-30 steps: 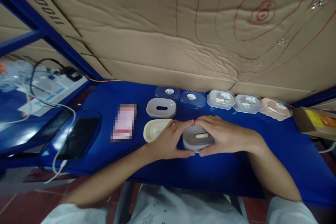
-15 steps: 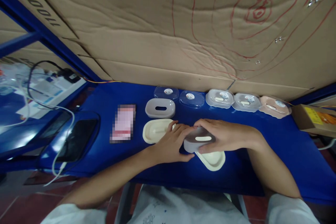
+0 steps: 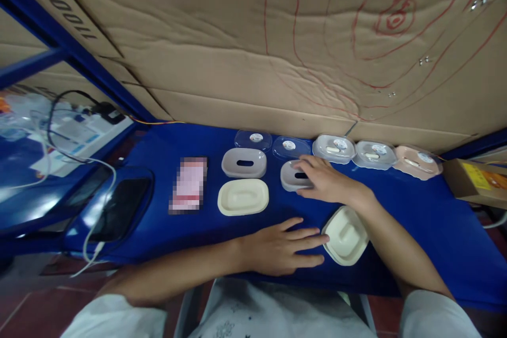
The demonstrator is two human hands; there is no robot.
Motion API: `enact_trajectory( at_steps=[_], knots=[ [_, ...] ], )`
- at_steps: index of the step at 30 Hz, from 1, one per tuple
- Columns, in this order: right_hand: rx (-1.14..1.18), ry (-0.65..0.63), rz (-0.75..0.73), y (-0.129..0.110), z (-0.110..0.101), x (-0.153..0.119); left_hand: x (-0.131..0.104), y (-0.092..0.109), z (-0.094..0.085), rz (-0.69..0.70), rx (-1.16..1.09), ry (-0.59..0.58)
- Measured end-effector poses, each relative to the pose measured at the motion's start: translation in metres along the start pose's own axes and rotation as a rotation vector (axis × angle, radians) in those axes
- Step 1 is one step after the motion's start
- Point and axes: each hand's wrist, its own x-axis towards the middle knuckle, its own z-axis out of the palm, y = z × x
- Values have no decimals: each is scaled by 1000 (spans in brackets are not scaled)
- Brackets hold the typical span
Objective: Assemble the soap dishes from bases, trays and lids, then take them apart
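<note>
My right hand grips the right side of a grey oval dish with a slot, which is on the blue table. My left hand has its fingers spread, with the fingertips beside the left edge of a tilted cream tray. A second cream tray lies to the left, in front of another grey slotted dish. Two clear lids lie behind the grey dishes.
Lidded boxes, two grey and one pink, line the back right. A cardboard box is at the far right. A blurred pink-screened item, dark phone and cables occupy the left. Cardboard stands behind.
The grey dish has separated from the right cream tray and moved back with my right hand. My left hand has let go and moved nearer me. The cream tray has shifted right and turned.
</note>
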Motion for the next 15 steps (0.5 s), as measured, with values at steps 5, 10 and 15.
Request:
enact_trajectory(
  at_steps=[5, 10, 15],
  knots=[
    [-36, 139, -78, -4, 12, 15, 11, 7, 8, -48, 62, 6],
    [-19, 246, -54, 6, -22, -1, 36, 13, 19, -27, 107, 51],
    [-22, 243, 113, 40, -49, -27, 34, 4, 11, -192, 160, 107]
  ],
)
